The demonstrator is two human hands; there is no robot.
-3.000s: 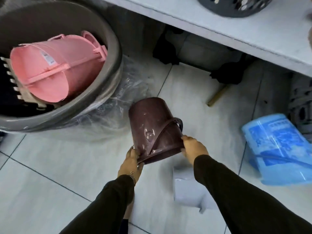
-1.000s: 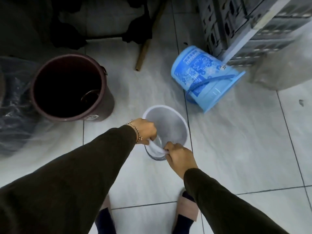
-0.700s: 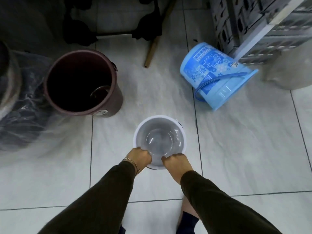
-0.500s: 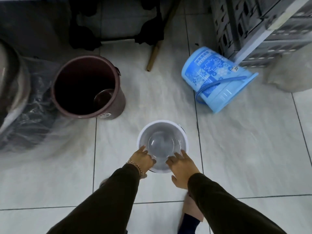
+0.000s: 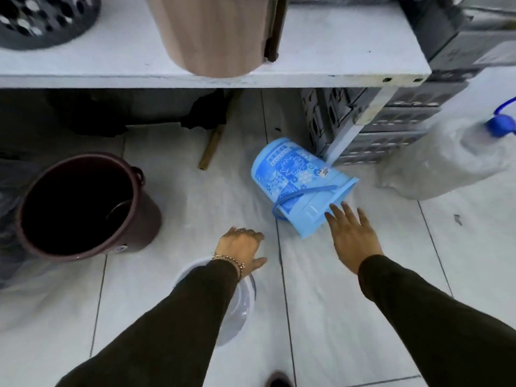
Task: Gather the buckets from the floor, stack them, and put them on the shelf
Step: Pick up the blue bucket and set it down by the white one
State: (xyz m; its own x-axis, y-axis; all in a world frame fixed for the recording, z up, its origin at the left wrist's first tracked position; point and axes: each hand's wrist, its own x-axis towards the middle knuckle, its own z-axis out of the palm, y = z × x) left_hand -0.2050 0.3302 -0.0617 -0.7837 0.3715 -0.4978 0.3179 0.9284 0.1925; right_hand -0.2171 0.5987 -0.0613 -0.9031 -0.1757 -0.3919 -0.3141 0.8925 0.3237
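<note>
A blue patterned bucket (image 5: 298, 185) lies on its side on the tiled floor, its mouth toward me. My right hand (image 5: 352, 236) is spread open, fingertips at its rim, holding nothing. A dark maroon bucket (image 5: 83, 205) stands upright at the left. The small white bucket (image 5: 240, 308) stands upright on the floor, mostly hidden under my left forearm. My left hand (image 5: 244, 250) hovers above and beyond it, fingers loosely apart and empty. The white shelf (image 5: 335, 60) runs across the top.
A tan bin (image 5: 212, 34) and a grey perforated basket (image 5: 42, 18) sit on the shelf. Grey crates (image 5: 385, 129) stand under its right end, beside a plastic-wrapped bundle (image 5: 446, 163). A wooden stick (image 5: 212, 146) lies on the floor; crumpled plastic at far left.
Both hands let go of the white bucket, left standing on the floor. My right hand has reached forward to the blue bucket's rim. The view tilted up, showing the shelf.
</note>
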